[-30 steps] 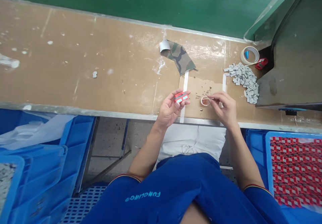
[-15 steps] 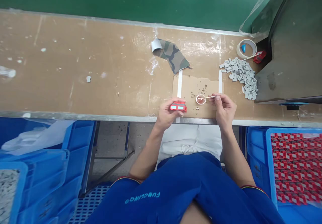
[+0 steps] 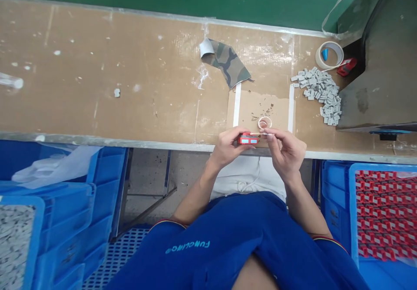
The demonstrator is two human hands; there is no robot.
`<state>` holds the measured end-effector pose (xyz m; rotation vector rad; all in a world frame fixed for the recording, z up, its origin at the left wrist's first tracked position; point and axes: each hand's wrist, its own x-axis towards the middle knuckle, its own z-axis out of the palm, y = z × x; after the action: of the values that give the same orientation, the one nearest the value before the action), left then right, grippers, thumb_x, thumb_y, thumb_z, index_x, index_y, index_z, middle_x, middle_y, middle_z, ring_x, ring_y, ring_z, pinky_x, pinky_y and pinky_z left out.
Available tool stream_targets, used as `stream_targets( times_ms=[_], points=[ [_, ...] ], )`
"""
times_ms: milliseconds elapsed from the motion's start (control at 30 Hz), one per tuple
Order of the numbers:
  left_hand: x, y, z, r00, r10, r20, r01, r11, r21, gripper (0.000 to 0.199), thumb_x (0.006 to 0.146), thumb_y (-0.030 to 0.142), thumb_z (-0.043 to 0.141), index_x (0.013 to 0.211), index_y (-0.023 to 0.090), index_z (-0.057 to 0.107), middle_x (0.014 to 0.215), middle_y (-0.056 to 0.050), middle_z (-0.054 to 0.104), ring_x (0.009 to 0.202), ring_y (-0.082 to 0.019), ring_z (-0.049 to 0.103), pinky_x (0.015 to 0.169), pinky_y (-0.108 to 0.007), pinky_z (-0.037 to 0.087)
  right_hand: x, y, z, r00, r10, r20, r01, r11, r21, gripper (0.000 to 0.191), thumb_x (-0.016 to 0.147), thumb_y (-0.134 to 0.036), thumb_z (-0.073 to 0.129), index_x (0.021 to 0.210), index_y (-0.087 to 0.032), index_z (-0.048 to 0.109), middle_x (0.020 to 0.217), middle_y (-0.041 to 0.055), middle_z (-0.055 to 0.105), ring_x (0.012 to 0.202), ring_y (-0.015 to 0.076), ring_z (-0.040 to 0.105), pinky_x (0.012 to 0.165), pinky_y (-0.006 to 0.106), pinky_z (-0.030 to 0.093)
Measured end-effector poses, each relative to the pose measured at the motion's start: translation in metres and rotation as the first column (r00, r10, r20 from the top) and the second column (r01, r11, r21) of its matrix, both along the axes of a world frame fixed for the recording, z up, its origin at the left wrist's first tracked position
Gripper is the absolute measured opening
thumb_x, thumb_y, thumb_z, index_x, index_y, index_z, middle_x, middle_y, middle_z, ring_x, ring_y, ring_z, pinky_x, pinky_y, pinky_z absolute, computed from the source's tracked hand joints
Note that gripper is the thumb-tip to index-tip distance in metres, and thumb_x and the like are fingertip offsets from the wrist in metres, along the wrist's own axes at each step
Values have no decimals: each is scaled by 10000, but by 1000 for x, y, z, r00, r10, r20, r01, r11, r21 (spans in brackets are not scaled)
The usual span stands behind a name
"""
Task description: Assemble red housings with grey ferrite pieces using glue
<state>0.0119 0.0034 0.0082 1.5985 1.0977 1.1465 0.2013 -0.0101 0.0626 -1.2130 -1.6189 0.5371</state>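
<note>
Near the table's front edge, my left hand (image 3: 228, 147) grips a red toy part (image 3: 248, 139) with two pale blue rectangles on its near side. A thin stick (image 3: 258, 134) is pinched between the fingers of my right hand (image 3: 288, 151), its tip at the top of the red part. Just beyond my hands stands a small round cup (image 3: 264, 122) with a white rim and reddish inside. It rests on a cardboard sheet (image 3: 276, 103) marked by dark specks and held with white tape strips.
Camouflage cloth (image 3: 230, 64) lies behind the cardboard. To the right are a heap of small grey pieces (image 3: 321, 91), a tape roll (image 3: 339, 48) and a dark metal machine (image 3: 387, 81). Blue crates (image 3: 352, 211) flank me, the right one holding red parts (image 3: 384, 216).
The stick has left the cup and moved left to the red part. Both hands have come together. The whole view has shifted slightly.
</note>
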Motion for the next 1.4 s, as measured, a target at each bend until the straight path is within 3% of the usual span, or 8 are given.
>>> stream_targets(
  times_ms=[200,667,867,1000,1067,1133,1233,1400],
  points=[
    [0,0,2,1000,-19,25,21,997,-72,438,827,570,866,1028,195,763,918,-68,785,805,-195,710,746,-306,534,-4,1,0,997,-13,81,13,1000,-2,189,1065,-335,618,1022,-276,792,946,53,852,849,220,829,775,358,690],
    [-1,2,3,999,-40,-9,40,999,-11,354,882,491,840,1066,194,780,940,-76,794,830,-190,714,771,-303,547,-2,-1,-3,997,31,75,-34,999,38,160,1048,-218,634,1091,-288,772,970,31,847,875,198,823,785,324,674],
    [-4,0,2,997,-18,69,23,997,-74,410,919,430,802,1245,185,760,1131,-118,815,990,-225,768,840,-319,603,12,10,-4,989,-149,7,148,986,77,151,1047,-285,635,1061,-295,785,1006,69,798,920,234,778,751,395,664],
    [-6,-2,0,993,-11,121,28,991,-134,454,906,412,812,1295,184,754,1154,-117,817,1024,-236,780,885,-331,617,14,20,-16,978,-171,119,164,984,66,175,1045,-281,614,1024,-280,787,994,74,750,943,229,740,786,399,647],
    [-7,-2,-2,992,-6,122,24,989,-148,456,907,415,812,1300,192,758,1151,-113,819,1023,-239,780,911,-345,616,12,21,-24,977,-132,168,130,991,22,188,1053,-310,594,1086,-283,777,1045,80,735,1000,235,736,851,421,651],
    [-8,0,-3,993,-11,114,25,992,-125,447,912,410,809,1304,202,762,1142,-107,822,1023,-238,775,937,-355,607,15,23,-30,981,-87,172,89,996,-5,272,1054,-361,589,1283,-285,716,1180,104,714,1060,239,729,877,423,652],
    [-9,3,-3,992,-39,122,46,997,-58,413,931,391,792,1306,221,767,1127,-98,822,1011,-223,764,930,-346,597,39,39,-30,973,-121,198,120,993,17,417,1065,-411,547,1454,-269,593,1284,128,681,1027,224,724,836,390,637],
    [-11,5,-2,978,-81,195,87,996,-25,399,962,343,757,1346,237,751,1082,-84,806,955,-192,740,878,-318,590,105,99,-20,832,-261,489,295,956,9,231,1037,-308,537,1096,-212,739,1050,111,757,882,239,689,868,408,572]
  ],
)
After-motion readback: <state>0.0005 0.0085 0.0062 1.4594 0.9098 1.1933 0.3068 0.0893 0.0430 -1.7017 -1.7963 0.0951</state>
